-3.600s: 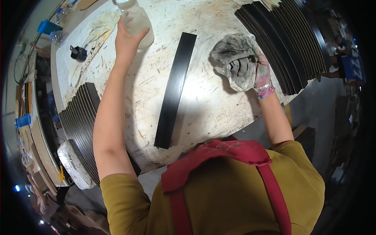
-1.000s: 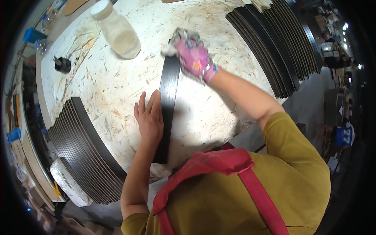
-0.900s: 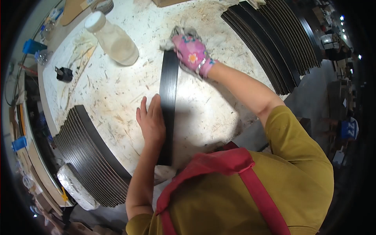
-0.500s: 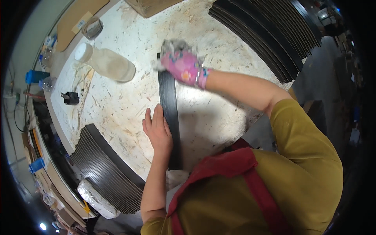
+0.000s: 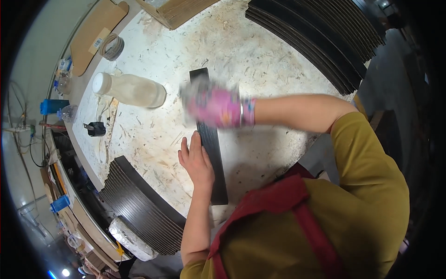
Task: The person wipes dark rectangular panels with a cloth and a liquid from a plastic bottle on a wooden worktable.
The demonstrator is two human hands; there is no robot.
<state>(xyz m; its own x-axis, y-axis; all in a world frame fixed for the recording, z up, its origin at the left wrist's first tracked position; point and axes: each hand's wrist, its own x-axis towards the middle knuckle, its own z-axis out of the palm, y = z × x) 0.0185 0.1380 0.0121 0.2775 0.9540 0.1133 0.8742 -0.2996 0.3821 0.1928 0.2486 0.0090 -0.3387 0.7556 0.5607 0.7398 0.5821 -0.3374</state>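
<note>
A long, flat black strip [image 5: 214,167] lies lengthwise before me on the stained white table [image 5: 153,135]. My bare left hand [image 5: 197,162] rests along its left edge, fingers stretched out and touching the strip. Over its upper part is my right hand [image 5: 217,108], in a pink patterned glove and smeared by motion. That hand is closed on a grey rag [image 5: 191,95], which is pressed on the strip and hides part of it. The far end of the strip shows beyond the rag.
A cloudy bottle with a white cap [image 5: 134,89] lies at the left, near a small black tool [image 5: 95,129]. Black strips are stacked at lower left [image 5: 139,204] and in a larger pile at far right [image 5: 309,44]. A cardboard box [image 5: 179,11] stands at the back.
My right hand has drawn the rag down along the strip toward me, uncovering its far end. My left hand stays at the strip's edge. The whole view has shifted slightly.
</note>
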